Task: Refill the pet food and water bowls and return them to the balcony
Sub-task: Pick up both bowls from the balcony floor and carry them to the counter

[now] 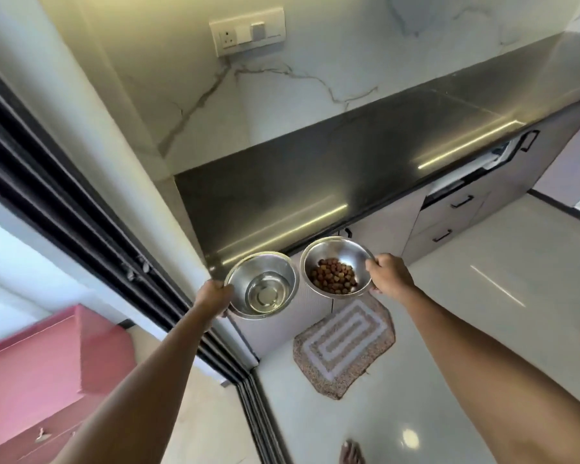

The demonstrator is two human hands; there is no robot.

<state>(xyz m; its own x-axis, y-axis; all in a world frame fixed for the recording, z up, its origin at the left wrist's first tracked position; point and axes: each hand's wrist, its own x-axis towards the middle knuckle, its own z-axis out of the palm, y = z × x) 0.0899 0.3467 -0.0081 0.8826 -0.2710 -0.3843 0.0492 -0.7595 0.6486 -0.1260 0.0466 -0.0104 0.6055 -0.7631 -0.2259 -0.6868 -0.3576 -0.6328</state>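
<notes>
I hold two steel bowls side by side in the air, just in front of the dark counter's near corner. My left hand grips the left rim of the water bowl, which has clear water in its bottom. My right hand grips the right rim of the food bowl, which holds a small heap of brown kibble. Both bowls are level and almost touch each other.
A dark countertop runs to the right under a marble wall, with drawers below. A patterned mat lies on the white floor. A black sliding-door frame stands at left, and a pink ledge lies beyond it.
</notes>
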